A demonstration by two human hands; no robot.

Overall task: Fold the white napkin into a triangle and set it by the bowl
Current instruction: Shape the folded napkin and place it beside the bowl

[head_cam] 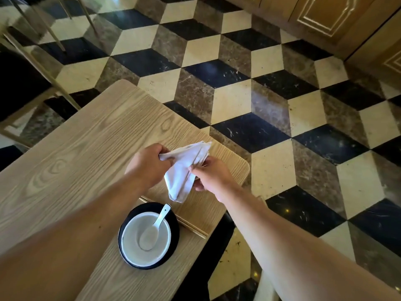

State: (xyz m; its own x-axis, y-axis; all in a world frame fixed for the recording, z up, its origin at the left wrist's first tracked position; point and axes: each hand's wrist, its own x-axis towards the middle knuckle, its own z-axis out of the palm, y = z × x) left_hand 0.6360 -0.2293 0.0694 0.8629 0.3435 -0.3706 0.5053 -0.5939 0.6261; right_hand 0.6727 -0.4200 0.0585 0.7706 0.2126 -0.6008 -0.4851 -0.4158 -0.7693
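views: one, head-worn wide-angle | position: above the table (76,148) corner, at the person's head | facing: forward and steeply down | range: near, both forearms run in from the bottom edge, hands mid-frame | field: tabletop lower left, patterned floor (271,101) upper right, edges bowed by lens | shared area: n/a, single view
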